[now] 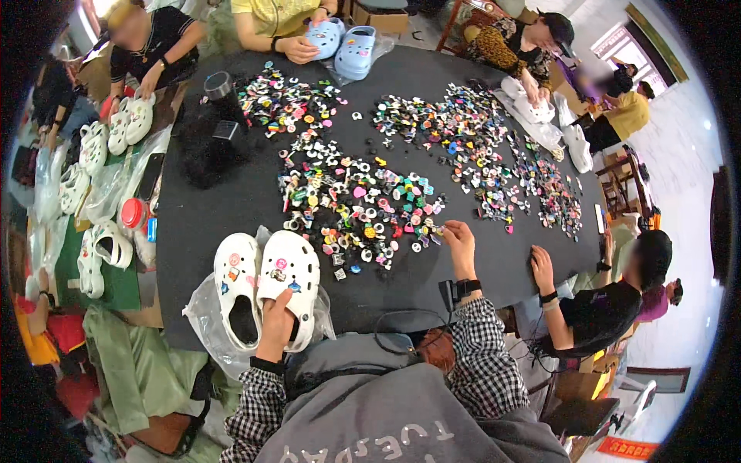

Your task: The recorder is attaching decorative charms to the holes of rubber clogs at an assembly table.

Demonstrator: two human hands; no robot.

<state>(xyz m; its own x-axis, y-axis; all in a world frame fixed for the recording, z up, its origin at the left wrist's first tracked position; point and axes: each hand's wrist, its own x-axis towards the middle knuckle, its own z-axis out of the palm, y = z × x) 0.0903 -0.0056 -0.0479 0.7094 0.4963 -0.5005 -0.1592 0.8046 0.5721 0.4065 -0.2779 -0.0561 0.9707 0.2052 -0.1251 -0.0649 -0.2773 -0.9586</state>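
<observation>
Two white clogs, the left one (235, 272) and the right one (292, 258), lie side by side on a clear plastic bag (207, 312) at the near left of the dark table. Small coloured charms are fixed on their toes. My left hand (276, 330) grips the right clog at its foot opening, thumb on the upper and other fingers hidden inside. My right hand (461, 251) is raised at the right end of a pile of colourful shoe charms (359, 208). Its thumb and fingers are curled together; anything between them is too small to make out.
More charm piles (440, 119) spread across the table (224, 201). A dark cup (218, 86) stands far left. Opposite, a person's hands hold blue clogs (355, 54). At right, a co-worker's hand (542, 268) rests by the edge. A cable (401, 312) loops near my right wrist.
</observation>
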